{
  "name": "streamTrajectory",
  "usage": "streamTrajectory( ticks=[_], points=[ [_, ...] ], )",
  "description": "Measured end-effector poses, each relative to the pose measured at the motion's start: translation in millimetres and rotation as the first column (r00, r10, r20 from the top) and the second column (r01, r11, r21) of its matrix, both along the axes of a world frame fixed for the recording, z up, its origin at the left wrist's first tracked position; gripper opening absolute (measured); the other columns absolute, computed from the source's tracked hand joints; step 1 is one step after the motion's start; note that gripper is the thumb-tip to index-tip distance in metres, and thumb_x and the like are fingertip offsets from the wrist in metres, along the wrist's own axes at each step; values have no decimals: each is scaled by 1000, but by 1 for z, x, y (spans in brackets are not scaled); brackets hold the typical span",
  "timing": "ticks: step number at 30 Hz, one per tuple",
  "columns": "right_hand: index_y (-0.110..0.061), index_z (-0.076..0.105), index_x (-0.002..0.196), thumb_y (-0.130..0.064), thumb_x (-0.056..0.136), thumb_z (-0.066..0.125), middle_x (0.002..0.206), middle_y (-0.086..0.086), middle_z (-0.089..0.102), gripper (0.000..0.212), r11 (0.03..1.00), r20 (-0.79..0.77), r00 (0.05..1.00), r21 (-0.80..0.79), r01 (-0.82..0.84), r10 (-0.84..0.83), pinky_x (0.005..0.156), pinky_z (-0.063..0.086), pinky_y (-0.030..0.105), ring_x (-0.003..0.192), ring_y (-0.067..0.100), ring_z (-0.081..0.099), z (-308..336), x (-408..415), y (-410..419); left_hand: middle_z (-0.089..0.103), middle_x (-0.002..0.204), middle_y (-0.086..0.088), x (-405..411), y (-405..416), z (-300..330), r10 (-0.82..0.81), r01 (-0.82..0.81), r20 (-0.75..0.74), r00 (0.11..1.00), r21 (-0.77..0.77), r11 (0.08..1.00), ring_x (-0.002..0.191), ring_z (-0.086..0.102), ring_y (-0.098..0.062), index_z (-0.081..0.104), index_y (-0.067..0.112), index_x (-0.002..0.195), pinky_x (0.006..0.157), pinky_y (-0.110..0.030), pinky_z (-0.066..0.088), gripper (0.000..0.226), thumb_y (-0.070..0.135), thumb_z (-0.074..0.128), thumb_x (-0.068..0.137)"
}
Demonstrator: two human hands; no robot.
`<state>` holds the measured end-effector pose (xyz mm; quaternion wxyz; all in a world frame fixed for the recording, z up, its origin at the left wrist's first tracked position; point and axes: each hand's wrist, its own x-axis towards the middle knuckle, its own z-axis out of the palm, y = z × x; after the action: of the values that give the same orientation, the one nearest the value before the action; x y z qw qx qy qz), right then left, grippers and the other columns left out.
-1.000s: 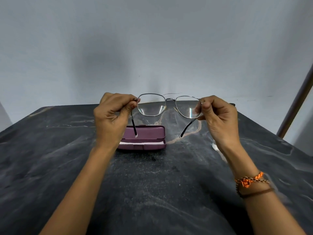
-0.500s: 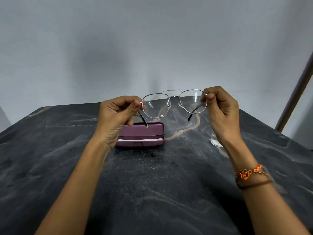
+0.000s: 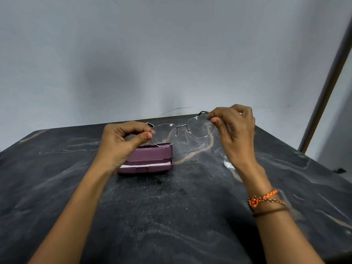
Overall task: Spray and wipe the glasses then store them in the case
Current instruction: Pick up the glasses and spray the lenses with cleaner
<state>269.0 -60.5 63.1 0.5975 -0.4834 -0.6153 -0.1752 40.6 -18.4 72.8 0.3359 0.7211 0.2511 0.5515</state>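
Thin metal-framed glasses [image 3: 182, 126] hang in the air above the table, tilted with the right side higher. My left hand [image 3: 123, 139] pinches the left end of the frame between thumb and fingers. My right hand [image 3: 233, 128] pinches the right end of the frame the same way. The temples point away from me and are mostly hidden behind my hands. A purple glasses case [image 3: 150, 159] lies on the dark marble table [image 3: 171, 216] just below the left lens, with a white strip showing along its seam.
A small clear bottle [image 3: 228, 164] stands on the table, mostly hidden behind my right wrist. A plain grey wall rises behind the table's far edge. A brown pole [image 3: 331, 77] leans at the right. A small dark object [image 3: 340, 170] lies near the right table edge.
The glasses have been turned over so the temples now point away from me instead of down toward me. My left hand dropped lower, nearer the case.
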Motion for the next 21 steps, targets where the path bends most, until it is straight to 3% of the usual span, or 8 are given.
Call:
streamTrajectory(
  ticks=[5,13,15,18,19,21],
  points=[
    [-13,71,84,-24,86,56,85,-6,72,18,994,-4,995,39,104,-104,75,21,25,95,16,44,1,3,0,71,64,16,15,0,1,16,-9,149,989,-51,999,70,66,-1,72,26,65,63,-13,52,14,15,67,59],
    [-18,71,92,-26,87,54,88,-20,60,19,997,-247,967,14,73,-67,84,41,50,97,13,40,2,17,1,71,61,10,43,9,6,-34,66,202,979,-155,986,66,67,-3,72,20,62,60,-14,53,12,12,69,54],
    [-21,69,100,-28,88,54,94,-21,60,20,999,-303,952,16,48,-41,89,41,43,96,6,40,0,18,3,71,61,10,47,11,7,-22,62,219,976,-175,983,66,67,-3,72,21,61,60,-14,54,10,14,69,54],
    [-26,64,106,-28,90,51,100,-27,55,20,999,-426,904,16,28,-18,86,37,15,102,0,43,0,21,5,71,59,10,53,15,9,-2,68,271,963,-234,970,65,67,-4,72,20,59,61,-17,56,8,15,68,55],
    [-25,63,107,-29,90,52,102,-25,55,20,1000,-454,891,1,22,-19,85,37,13,106,6,47,-1,24,6,71,59,9,55,17,10,2,73,293,956,-245,967,65,67,-4,72,20,59,62,-17,56,8,15,68,55],
    [-24,60,111,-32,88,55,109,-17,53,25,998,-449,892,-55,22,-44,87,43,24,110,14,50,-4,33,7,70,57,10,61,20,11,18,66,322,946,-246,967,64,67,-3,72,20,58,63,-17,56,8,13,67,57]
  ],
)
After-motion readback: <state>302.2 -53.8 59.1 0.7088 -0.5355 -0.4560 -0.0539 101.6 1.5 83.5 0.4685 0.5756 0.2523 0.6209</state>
